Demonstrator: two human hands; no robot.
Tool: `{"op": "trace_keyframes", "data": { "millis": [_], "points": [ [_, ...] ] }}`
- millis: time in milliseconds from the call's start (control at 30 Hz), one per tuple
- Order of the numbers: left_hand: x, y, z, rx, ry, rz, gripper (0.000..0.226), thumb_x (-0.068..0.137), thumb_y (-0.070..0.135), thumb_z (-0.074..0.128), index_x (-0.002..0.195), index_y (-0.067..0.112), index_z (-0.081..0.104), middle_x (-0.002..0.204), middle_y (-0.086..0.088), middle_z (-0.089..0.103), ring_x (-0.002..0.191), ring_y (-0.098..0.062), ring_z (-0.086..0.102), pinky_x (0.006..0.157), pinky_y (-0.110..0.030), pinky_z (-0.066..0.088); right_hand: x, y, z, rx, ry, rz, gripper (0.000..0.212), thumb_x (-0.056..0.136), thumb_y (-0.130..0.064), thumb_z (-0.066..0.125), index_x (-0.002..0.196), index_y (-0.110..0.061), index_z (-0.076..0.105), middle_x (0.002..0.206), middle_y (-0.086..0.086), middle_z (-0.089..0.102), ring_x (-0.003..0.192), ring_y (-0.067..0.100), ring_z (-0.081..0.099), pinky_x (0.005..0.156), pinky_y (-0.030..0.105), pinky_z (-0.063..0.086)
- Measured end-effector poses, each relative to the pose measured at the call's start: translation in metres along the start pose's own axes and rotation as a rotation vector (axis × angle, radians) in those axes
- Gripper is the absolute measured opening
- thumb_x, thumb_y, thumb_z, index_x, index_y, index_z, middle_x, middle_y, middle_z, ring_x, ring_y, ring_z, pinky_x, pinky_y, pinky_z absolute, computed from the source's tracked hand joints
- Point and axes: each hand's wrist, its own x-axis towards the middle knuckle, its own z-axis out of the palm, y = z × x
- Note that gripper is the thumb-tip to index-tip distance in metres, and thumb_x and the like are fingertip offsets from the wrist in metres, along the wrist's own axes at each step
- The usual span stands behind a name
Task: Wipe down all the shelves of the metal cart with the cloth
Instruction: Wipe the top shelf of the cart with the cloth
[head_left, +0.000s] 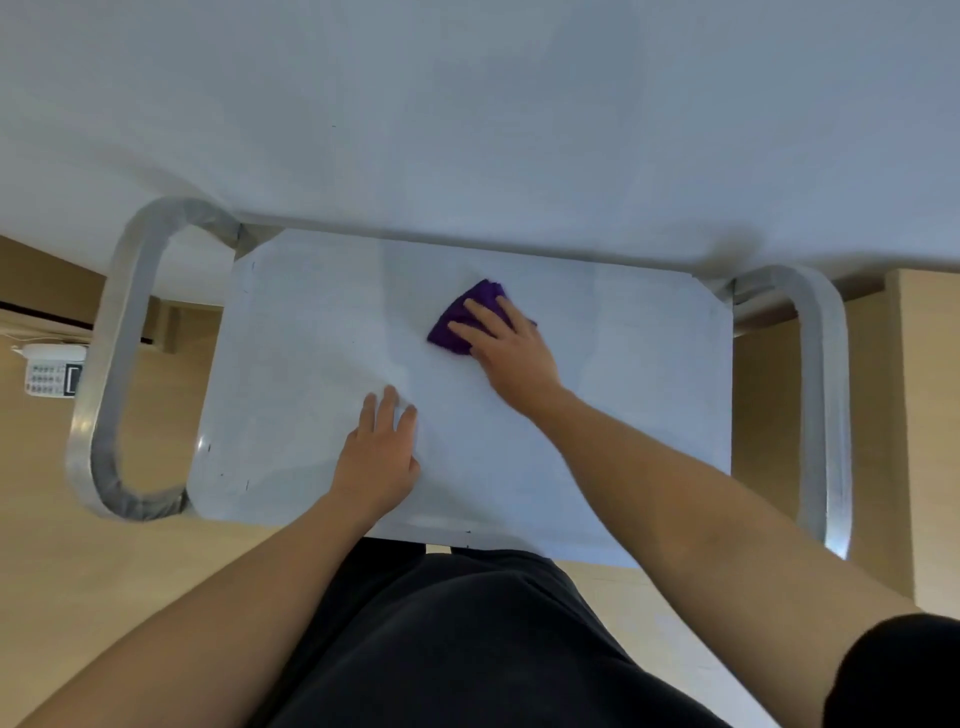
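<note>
A: Pressing the cloth (485, 291) flat under the right hand (511, 345): fingers (485, 314) straight and spread, palm down, curled round nothing.

B: Agreed. Reaching in from the lower right on a long, nearly straight arm, bare to the black sleeve (898, 675) at the shoulder.

A: And the left hand (376, 457)?

B: Laid open on the shelf (291, 364), palm down, fingers straight and pointing away from the body. Holding nothing. Nearer the front edge than the right hand, about midway along the shelf.

A: Now the cloth. Purple, bunched into a rough triangle, peaking toward the wall (467, 104).

B: Half hidden under the fingers; showing beyond the fingertips and out to their left.

A: Lying on the top shelf of the cart (675, 441), toward the far edge, slightly right of the middle.

B: Touching the shelf, apart from the left hand.

A: As for the shelf: pale matte metal, rounded corners, a few small dark specks near the left and front edges.

B: Flanked by a looped handle (124, 338) at the left end and a second handle (826, 389) at the right. Standing close against the wall.

A: Beyond the left handle, a white phone (52, 369) with a keypad, over a pale wood floor (52, 571).
</note>
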Motion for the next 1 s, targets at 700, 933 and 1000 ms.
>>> {"op": "trace_keyframes", "data": {
  "millis": [700, 933, 1000],
  "points": [
    [-0.013, -0.056, -0.008, -0.103, 0.065, 0.090, 0.059, 0.087, 0.014, 0.049, 0.144, 0.022, 0.038, 0.159, -0.006, 0.015, 0.146, -0.027, 0.016, 0.105, -0.043, 0.041, 0.011, 0.008, -0.017, 0.056, 0.137, 0.603, 0.052, 0.101, -0.016, 0.037, 0.148, -0.038, 0.031, 0.164, -0.007, 0.016, 0.152, 0.031, 0.005, 0.122, 0.042, 0.016],
    [-0.017, -0.093, -0.009, -0.115, 0.068, 0.148, 0.056, 0.084, 0.012, 0.051, 0.138, 0.021, 0.046, 0.157, -0.005, 0.024, 0.144, -0.026, 0.023, 0.101, -0.043, 0.043, 0.036, -0.102, 0.024, -0.066, 0.011, 0.428, 0.065, 0.096, -0.009, 0.035, 0.154, -0.032, 0.016, 0.165, -0.001, 0.007, 0.152, 0.035, -0.003, 0.123, 0.051, 0.002],
    [-0.018, -0.100, -0.008, -0.141, 0.077, 0.137, 0.054, 0.084, 0.013, 0.053, 0.137, 0.021, 0.048, 0.156, -0.004, 0.025, 0.143, -0.025, 0.025, 0.102, -0.043, 0.042, 0.031, -0.135, 0.037, -0.029, -0.039, 0.165, 0.065, 0.095, -0.005, 0.043, 0.151, -0.035, 0.026, 0.164, -0.002, 0.014, 0.151, 0.037, 0.000, 0.123, 0.051, 0.007]
  ]
}}
